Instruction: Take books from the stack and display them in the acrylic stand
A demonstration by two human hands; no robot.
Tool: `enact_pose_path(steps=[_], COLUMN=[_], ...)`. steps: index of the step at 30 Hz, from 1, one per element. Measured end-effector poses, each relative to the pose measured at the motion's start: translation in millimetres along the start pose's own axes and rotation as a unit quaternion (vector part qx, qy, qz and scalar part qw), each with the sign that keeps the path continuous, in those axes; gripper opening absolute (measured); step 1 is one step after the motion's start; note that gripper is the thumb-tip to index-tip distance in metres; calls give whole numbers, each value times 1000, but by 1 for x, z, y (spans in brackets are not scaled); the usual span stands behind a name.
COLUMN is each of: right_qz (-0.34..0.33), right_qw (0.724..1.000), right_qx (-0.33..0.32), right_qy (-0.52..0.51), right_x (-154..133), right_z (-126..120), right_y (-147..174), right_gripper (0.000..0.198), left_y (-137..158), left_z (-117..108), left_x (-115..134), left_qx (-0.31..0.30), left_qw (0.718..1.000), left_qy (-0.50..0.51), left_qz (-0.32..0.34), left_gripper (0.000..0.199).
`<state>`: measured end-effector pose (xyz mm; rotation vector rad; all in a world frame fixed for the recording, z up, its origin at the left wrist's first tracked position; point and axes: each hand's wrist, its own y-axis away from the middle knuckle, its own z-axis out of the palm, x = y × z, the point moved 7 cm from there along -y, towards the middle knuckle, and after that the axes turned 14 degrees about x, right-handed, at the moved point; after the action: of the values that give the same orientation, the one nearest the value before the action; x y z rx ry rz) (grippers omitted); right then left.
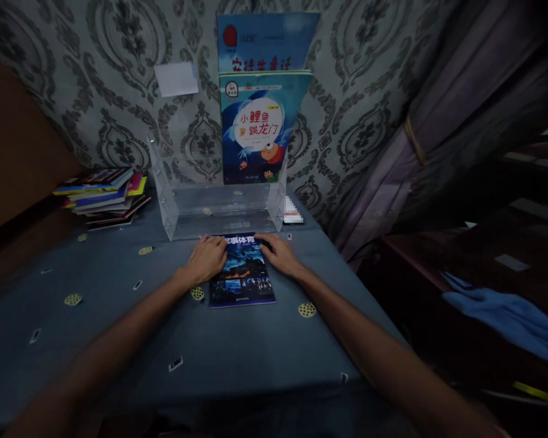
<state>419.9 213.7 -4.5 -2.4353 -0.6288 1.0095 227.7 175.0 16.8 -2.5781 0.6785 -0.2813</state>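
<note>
A dark blue book [244,267] with a battle scene on its cover lies flat on the cloth-covered table. My left hand [206,258] holds its upper left edge, with the fingers bent over the cover. At the upper right corner, my right hand [279,252] grips the book, its fingers partly curled and its fingertips at the edge. Just beyond both hands stands a clear plastic book rack [223,198]. Behind the rack, a blue children's book with a fish cover [256,131] stands upright against the wall, partly covering a taller blue book [269,39].
A pile of books [105,198] sits at the table's back left. Patterned wallpaper with a white card [177,79] rises behind. To the right of the table edge hang a tied curtain [411,134] and, lower down, a blue cloth [502,310] on a dark surface.
</note>
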Motion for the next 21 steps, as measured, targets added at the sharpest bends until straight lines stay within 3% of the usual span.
enact_pose_path(steps=[8,21], right_qz=[25,69], right_qw=[998,990], right_qx=[-4,-13], right_qy=[-52,-122], right_x=[3,7], right_z=[-3,-2], right_y=[2,3], right_gripper=[42,55], left_y=[-25,-53], left_z=[15,30], left_x=[8,33], left_qx=[-16,-59], left_qw=[995,989], left_qy=[81,72], left_qz=[57,117], left_gripper=[42,46])
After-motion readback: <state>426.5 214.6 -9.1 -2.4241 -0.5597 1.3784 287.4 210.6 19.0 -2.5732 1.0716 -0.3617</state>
